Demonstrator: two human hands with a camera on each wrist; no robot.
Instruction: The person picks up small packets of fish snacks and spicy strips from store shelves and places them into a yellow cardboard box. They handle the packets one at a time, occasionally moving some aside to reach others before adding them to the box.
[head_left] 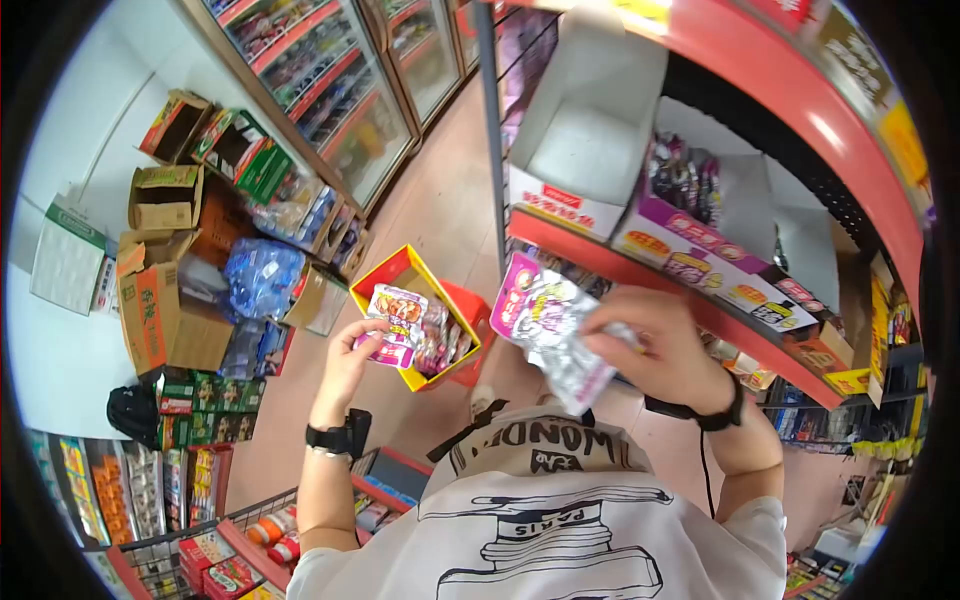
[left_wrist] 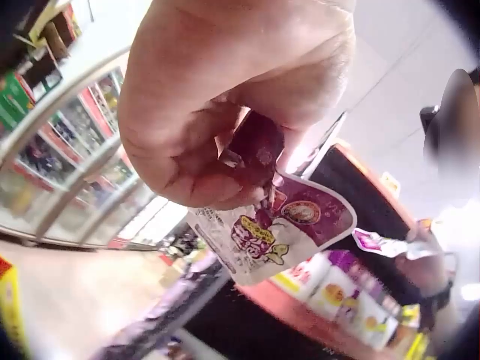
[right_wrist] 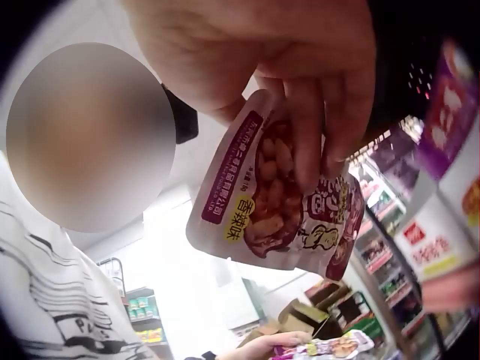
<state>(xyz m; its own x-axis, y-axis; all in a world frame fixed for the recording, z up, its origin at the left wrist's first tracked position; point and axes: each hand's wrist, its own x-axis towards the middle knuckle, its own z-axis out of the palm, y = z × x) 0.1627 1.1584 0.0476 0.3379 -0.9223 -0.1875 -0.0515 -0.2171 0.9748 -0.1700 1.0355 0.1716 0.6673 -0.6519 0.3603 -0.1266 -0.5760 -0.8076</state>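
My left hand point(head_left: 345, 368) pinches a small purple-and-white snack packet point(head_left: 398, 318) between thumb and fingers, above a yellow-and-red box point(head_left: 458, 312). Several similar packets point(head_left: 442, 335) lie inside that box. In the left wrist view, the curled fingers grip the packet point(left_wrist: 292, 225) near one end. My right hand point(head_left: 668, 345) holds another snack packet point(head_left: 540, 310), purple at its top and silvery below, beside the shelf. Its other side, in the right wrist view, shows a picture of nut-like pieces on the packet point(right_wrist: 274, 191), with fingers lying across it.
Display boxes stand on the red-edged shelf point(head_left: 720, 325) at right: a grey-white one point(head_left: 590, 110) and a purple-and-white one point(head_left: 665, 235) with dark packets. Cardboard cartons point(head_left: 160, 310) and blue-wrapped bottles point(head_left: 262, 275) line the left wall. Glass-door fridges point(head_left: 340, 100) stand ahead.
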